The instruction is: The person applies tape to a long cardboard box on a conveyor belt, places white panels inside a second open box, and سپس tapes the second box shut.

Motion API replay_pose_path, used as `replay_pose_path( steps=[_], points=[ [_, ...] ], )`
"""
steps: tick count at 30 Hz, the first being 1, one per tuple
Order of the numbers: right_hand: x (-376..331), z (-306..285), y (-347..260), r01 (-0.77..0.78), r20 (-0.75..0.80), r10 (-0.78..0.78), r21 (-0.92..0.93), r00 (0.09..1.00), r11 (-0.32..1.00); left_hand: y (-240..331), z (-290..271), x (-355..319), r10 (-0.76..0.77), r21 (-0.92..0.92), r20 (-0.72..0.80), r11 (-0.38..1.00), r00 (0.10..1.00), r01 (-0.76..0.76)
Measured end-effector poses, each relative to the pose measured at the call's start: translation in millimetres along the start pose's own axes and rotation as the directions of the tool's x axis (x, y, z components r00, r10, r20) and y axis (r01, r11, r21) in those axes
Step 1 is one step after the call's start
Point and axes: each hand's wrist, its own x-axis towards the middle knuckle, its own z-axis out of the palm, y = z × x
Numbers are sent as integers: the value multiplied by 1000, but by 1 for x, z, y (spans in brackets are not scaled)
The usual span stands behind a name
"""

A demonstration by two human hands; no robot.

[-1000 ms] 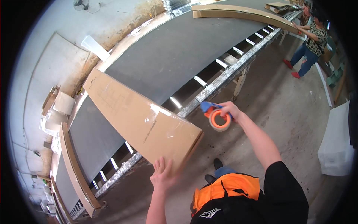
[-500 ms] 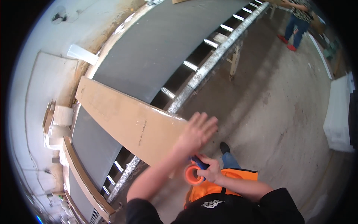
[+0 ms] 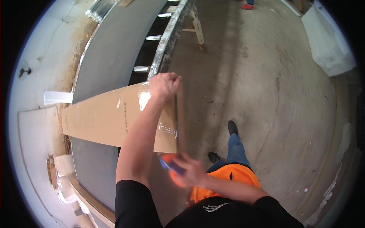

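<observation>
A long flat cardboard box (image 3: 110, 116) lies across the grey conveyor belt (image 3: 110, 57), its near end sticking out past the metal rail. My left hand (image 3: 164, 85) is closed over the top corner of that near end, fingers curled on the edge. My right hand (image 3: 186, 170) is just below the box's lower corner and grips an orange and blue tape dispenser (image 3: 169, 164), blurred by motion. Clear tape shines on the box near its end.
A roller frame with metal rail (image 3: 167, 34) runs along the belt, propped on a wooden trestle (image 3: 195, 28). Another cardboard box (image 3: 91, 201) lies at lower left. A white bulky object (image 3: 329, 41) stands at upper right on the concrete floor (image 3: 273, 114). Another person's red shoe (image 3: 247, 5) shows at the top.
My left hand has moved up from the box's face to grip its top corner. My right hand with the tape dispenser has come up to the box's lower end. The view has swung.
</observation>
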Motion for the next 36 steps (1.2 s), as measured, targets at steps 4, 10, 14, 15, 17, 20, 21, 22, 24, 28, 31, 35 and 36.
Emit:
replay_pose_path(
  steps=[4, 10, 14, 15, 17, 20, 21, 22, 24, 28, 31, 35, 36],
  points=[
    [34, 80, 12, 220, -46, -227, -119, 973, 968, 3, 11, -1, 30, -67, -69, 997, 997, -34],
    [-26, -47, 67, 39, 73, -115, 655, 991, 755, -18, 11, -16, -60, -6, -73, 998, 996, 59],
    [39, -87, 88, -63, 15, 77, 747, 997, 662, -6, 14, -16, -60, -98, -64, 994, 996, 53],
    [38, -74, 87, -65, 51, 41, 654, 998, 754, -9, 16, -16, -60, -92, -70, 994, 996, 54],
    [4, -40, 96, -54, 99, -4, 579, 995, 813, -15, 17, -18, -57, -82, -75, 995, 996, 51],
    [-45, -7, 78, 53, 57, -77, 342, 995, 938, -18, 22, -22, -56, -56, -102, 997, 993, 51],
    [-31, -6, 55, -16, 48, -1, 360, 999, 933, -20, 21, -24, -39, -69, -120, 997, 992, 30],
    [-20, -5, 33, -65, -21, 73, 251, 997, 966, -13, 15, -20, -3, -94, -155, 995, 988, -11],
    [19, 15, 3, 204, 400, -136, -134, 906, 970, -23, 16, -20, -7, -90, -151, 996, 988, -7],
    [6, -22, 37, 225, 565, -288, 180, 773, 958, -17, 26, -49, 78, -159, -137, 982, 988, -99],
    [15, -122, 108, -90, 514, -162, 431, 842, 898, -23, 26, -126, 321, -1, -201, 945, 925, -328],
    [145, -161, 127, -300, 498, -37, 579, 867, 759, -12, 32, -174, 98, -159, -182, 979, 978, -128],
    [190, -159, 117, -222, 511, -154, 599, 846, 769, -12, 36, -181, 74, -132, -218, 986, 973, -105]
  ],
)
